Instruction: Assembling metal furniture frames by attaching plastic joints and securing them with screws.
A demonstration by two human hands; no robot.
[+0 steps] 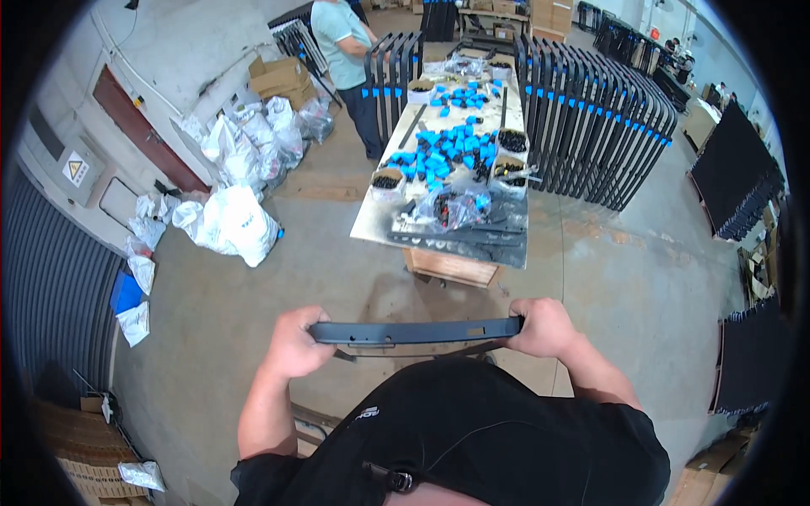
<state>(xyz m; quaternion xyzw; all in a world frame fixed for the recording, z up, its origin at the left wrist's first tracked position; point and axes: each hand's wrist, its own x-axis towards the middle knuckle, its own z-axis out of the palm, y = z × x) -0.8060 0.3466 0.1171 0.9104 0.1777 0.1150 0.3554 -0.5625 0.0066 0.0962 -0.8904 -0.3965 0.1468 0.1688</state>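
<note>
A black metal bar with small round holes and a rectangular slot lies level across the front of my body. My left hand is closed around its left end, and my right hand grips the right end. Other thin dark lengths show below the bar; whether they join it is hidden by my shirt. Beyond my hands, apart from them, stands a long worktable. Blue plastic pieces are heaped on it, with tubs of small black parts and a clear plastic bag near its front end.
Bent black metal frames stand in a row right of the table. A person stands at its far left beside more frames. White sacks lie on the left floor. Dark stacked panels are at the right.
</note>
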